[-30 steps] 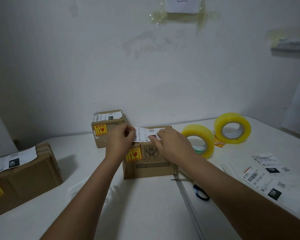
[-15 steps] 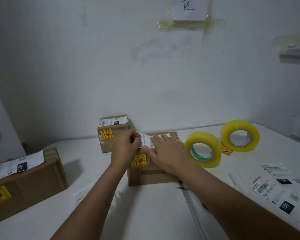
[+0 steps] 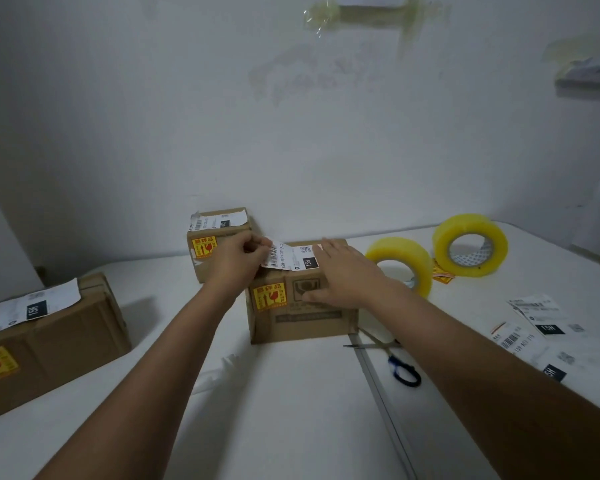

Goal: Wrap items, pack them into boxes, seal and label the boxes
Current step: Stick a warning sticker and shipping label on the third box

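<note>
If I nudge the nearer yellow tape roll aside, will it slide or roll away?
The nearer tape roll stands on its edge on the white table, so a push would probably roll it rather than slide it. It looks like a thick, full roll, so likely fairly heavy for its size. A sideways knock might tip it flat, possibly toward the scissors.
</note>
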The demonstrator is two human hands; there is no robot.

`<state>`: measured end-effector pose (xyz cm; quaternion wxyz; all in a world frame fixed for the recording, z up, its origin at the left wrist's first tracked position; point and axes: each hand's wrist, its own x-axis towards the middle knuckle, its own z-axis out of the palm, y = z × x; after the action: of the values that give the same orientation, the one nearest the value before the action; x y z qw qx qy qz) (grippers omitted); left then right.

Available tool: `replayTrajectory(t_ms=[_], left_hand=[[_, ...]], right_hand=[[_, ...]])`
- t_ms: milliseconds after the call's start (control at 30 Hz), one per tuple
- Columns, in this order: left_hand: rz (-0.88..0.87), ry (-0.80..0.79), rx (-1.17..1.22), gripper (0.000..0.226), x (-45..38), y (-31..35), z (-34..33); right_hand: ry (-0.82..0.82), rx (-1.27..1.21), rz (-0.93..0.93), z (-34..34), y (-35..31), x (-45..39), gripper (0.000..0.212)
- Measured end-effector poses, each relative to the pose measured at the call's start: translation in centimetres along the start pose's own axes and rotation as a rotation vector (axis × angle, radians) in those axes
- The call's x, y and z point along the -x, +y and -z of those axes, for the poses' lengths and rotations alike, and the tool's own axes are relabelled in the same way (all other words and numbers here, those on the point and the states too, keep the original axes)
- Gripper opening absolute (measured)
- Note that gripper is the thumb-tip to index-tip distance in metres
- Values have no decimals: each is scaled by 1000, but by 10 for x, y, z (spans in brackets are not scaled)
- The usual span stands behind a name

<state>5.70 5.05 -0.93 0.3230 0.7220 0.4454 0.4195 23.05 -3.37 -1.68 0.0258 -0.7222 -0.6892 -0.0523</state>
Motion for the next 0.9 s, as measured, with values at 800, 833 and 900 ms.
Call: replayTrajectory(t_ms=[800,833,900], left_hand=[[-919,18,-1187,33,36,-5,-12],[-894,22,-1194,33,36,-7,-10],[-876,33,-1187,33,38,-11,-5]], right_hand=[[82,-57,0,-9,1,-5,100],[78,-58,-7,-9,1,-5,101],[72,-53,-13,-8,1,-4,104]])
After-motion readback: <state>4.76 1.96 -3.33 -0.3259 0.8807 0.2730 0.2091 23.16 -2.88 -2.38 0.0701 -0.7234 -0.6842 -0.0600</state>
